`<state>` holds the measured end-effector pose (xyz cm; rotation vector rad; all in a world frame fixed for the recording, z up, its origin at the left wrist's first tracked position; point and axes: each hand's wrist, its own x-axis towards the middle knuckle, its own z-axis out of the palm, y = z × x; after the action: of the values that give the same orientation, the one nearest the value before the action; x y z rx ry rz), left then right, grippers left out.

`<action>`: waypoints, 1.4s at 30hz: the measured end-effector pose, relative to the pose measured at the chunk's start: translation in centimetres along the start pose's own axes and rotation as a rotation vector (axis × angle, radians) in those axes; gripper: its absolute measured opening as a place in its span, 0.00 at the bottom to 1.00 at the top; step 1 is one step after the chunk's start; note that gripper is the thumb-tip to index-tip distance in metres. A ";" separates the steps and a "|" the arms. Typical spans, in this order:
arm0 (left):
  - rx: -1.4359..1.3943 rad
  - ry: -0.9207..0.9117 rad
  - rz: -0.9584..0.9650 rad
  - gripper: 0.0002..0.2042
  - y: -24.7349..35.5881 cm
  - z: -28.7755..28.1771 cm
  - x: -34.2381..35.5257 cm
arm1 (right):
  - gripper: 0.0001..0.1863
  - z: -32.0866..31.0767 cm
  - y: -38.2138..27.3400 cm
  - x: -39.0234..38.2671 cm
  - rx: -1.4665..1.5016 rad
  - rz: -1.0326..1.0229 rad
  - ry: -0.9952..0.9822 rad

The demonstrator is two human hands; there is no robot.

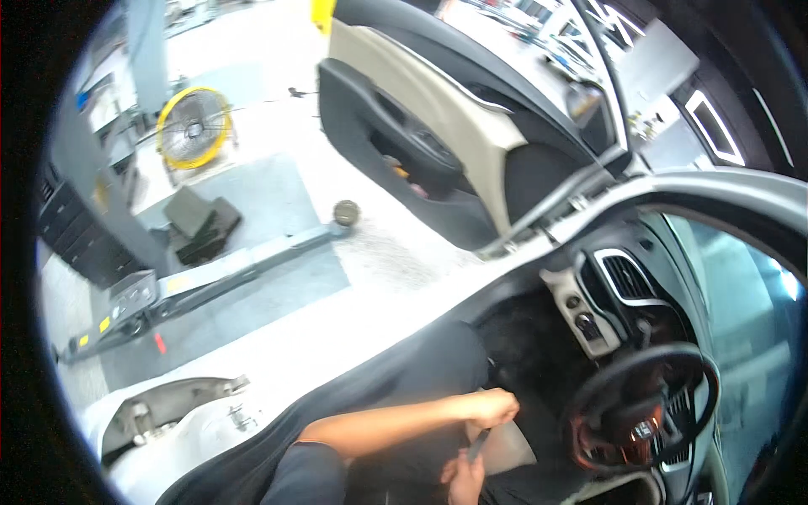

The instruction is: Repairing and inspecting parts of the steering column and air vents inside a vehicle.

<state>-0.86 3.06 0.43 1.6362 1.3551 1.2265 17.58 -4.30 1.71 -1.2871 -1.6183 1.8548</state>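
My left hand point(492, 408) is closed in a fist over my lap, at the upper edge of a beige, panel-like piece point(513, 446). The fist touches or overlaps that piece, and what lies inside the fingers is hidden. Just below, my right hand point(465, 478) is closed around a slim, flat grey tool point(479, 443). Its tip points up towards the left hand, beside the beige piece. Motion blur hides the tool's exact kind.
A steering wheel point(648, 412) and dashboard vent point(627, 278) stand to the right. The car door point(421, 126) hangs wide open ahead. On the workshop floor at left are a lift arm point(244, 265), a yellow fan point(194, 128) and a block point(189, 212).
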 end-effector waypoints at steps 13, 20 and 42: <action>0.157 -0.204 -0.055 0.07 0.3 -0.6 -1.6 | 0.12 -2.9 -1.6 0.2 -0.048 0.145 -0.107; 0.017 -0.197 0.017 0.07 1.2 -0.4 -2.7 | 0.16 -9.8 -4.1 -1.6 -0.130 0.116 -0.221; 0.614 -0.193 -0.376 0.06 -1.3 1.0 1.0 | 0.08 -20.5 1.4 5.1 0.146 -0.276 -0.151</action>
<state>-0.36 4.44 -0.85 1.7180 1.9192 0.4367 31.87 11.21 -0.04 -0.8343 -1.6072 1.8918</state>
